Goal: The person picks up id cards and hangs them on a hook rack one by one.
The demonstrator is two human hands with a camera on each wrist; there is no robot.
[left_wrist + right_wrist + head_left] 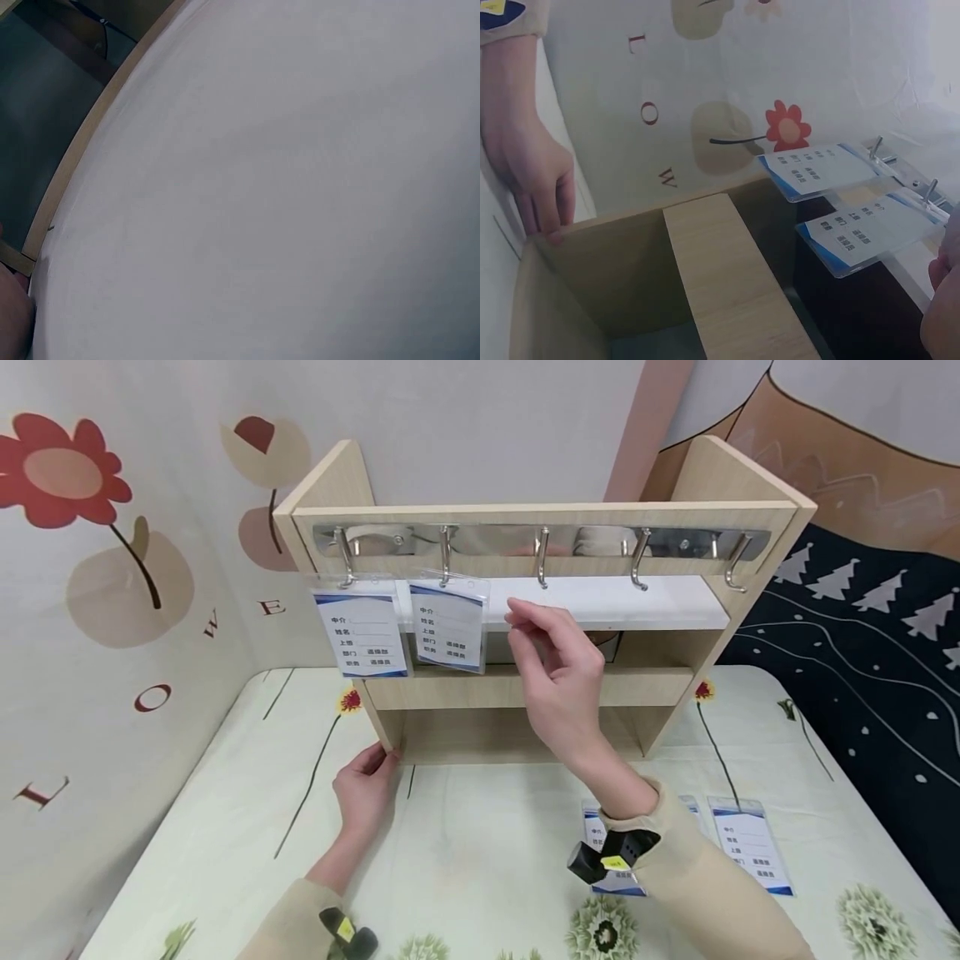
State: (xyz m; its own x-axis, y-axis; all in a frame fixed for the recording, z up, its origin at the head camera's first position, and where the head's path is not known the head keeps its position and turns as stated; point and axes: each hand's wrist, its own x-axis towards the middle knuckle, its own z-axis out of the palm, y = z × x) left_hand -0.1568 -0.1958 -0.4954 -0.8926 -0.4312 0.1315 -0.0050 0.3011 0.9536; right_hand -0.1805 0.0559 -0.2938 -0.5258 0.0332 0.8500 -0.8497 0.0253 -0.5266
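Note:
A light wooden shelf carries a metal rail of hooks along its upper front. Two clear ID badge holders hang there: the left badge from the first hook and a slightly tilted badge from the second. My right hand is raised before the shelf, just right of the tilted badge. Its fingers are loosely bent and hold nothing. Low at the left, my left hand grips the front bottom corner of the shelf's side panel, fingertips on the edge. The left wrist view catches only a sliver of it.
Several bare hooks, including the middle hook, continue to the right. More badges lie on the flowered tablecloth: one badge at the right, others partly hidden by my right sleeve. A patterned curtain stands behind and left.

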